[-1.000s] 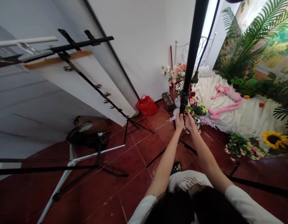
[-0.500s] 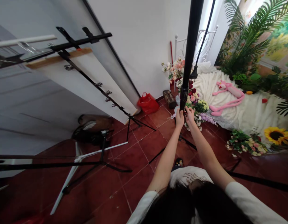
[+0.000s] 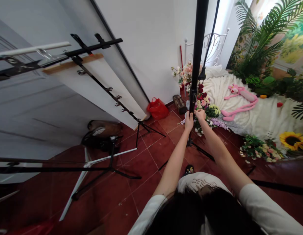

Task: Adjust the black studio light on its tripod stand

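Observation:
A black light stand [image 3: 197, 58] rises in front of me, its pole running out of the top of the view. My left hand [image 3: 189, 122] is wrapped round the pole below a dark collar [image 3: 193, 93]. On the pole's right side my right hand [image 3: 200, 115] is closed, fingers pinched at the stand; whatever small part they grip is hidden. A black cable with a plug [image 3: 202, 74] hangs just right of the pole. The stand's legs [image 3: 201, 151] spread over the tiles below my hands.
To the left, a white board [image 3: 122, 98] is clipped to another black stand. A red bag [image 3: 158, 108] sits by the wall. Artificial flowers [image 3: 188, 75] and a pink plush toy [image 3: 242, 98] on a white fur cover [image 3: 215, 86] are at the right. White and black stand legs [image 3: 74, 191] cross the floor.
My right hand has shifted slightly away from the pole, with its fingers drawn closer together. My left hand stays on the pole. The view has moved slightly.

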Tool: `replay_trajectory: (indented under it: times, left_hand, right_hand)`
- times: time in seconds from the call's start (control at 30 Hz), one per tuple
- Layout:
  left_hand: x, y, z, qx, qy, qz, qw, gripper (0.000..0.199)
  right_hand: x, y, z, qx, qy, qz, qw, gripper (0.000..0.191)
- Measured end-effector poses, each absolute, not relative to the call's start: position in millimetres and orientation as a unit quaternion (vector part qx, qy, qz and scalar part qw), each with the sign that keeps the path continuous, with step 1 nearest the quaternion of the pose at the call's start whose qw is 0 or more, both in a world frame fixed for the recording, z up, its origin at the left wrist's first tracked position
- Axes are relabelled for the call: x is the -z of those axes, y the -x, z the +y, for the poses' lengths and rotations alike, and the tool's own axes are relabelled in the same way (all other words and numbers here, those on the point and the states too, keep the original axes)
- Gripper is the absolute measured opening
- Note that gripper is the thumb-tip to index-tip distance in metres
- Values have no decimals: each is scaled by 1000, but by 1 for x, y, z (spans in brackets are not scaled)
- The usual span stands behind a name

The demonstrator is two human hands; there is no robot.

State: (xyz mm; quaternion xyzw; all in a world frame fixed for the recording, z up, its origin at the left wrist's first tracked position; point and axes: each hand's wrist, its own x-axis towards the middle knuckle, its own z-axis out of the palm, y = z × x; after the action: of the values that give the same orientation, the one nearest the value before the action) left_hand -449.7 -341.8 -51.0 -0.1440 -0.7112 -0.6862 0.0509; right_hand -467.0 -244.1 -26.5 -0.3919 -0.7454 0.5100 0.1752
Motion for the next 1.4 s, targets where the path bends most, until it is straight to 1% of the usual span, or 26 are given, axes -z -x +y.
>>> replay_trajectory:
  times: [0.07, 0.17, 0.23, 0.3, 0.4, 0.43, 0.53, 0.6, 0.63, 0.7, 0.77, 0.83, 0.9, 1.03, 1.23, 1.4]
  left_hand:
    - [51, 449, -342, 683, 148, -713, 53, 48]
    - [52, 451, -342, 676, 132, -722, 69, 47]
    - [53, 452, -342, 673, 118, -726, 78, 47]
    - [54, 453, -342, 673, 119, -726, 78, 47]
    - [54, 451, -342, 677, 131, -719, 82, 48]
    - [54, 448, -342, 678, 132, -718, 87, 49]
    - [67, 428, -344, 673, 118, -720, 120, 52]
    - [87, 404, -346, 664, 86, -731, 133, 53]
    - [100, 390, -347, 664, 61, -736, 122, 55]
    - [130, 359, -345, 669, 23, -740, 60, 53]
    - [159, 329, -338, 668, 34, -743, 7, 42]
    - [180, 302, -325, 662, 86, -732, -135, 38]
    - [189, 279, -305, 656, 145, -707, -220, 35]
    - [173, 249, -253, 649, 256, -661, -276, 31]
    - [114, 205, -165, 610, 401, -585, -354, 28]
    - [69, 147, -113, 574, 496, -515, -399, 30]
  right_hand:
    - [25, 464, -242, -535, 370, -736, 187, 28]
    - [29, 444, -238, -628, 296, -686, 215, 36]
    - [35, 418, -231, -696, 252, -647, 182, 41]
    - [43, 380, -221, -728, 241, -631, 117, 44]
    - [58, 308, -198, -735, 258, -625, 54, 48]
    - [64, 283, -189, -736, 265, -621, 50, 48]
    - [84, 208, -164, -712, 324, -618, 83, 47]
    - [99, 163, -153, -703, 382, -589, 111, 44]
    - [106, 143, -149, -701, 405, -573, 129, 42]
    - [119, 109, -147, -702, 439, -540, 150, 39]
    - [128, 85, -151, -703, 467, -507, 175, 35]
    - [131, 69, -156, -703, 487, -480, 194, 32]
    - [129, 61, -161, -706, 496, -457, 214, 32]
    - [115, 48, -163, -714, 508, -398, 271, 32]
    - [95, 2, -164, -690, 511, -353, 373, 27]
    - [79, -47, -171, -670, 526, -296, 431, 25]
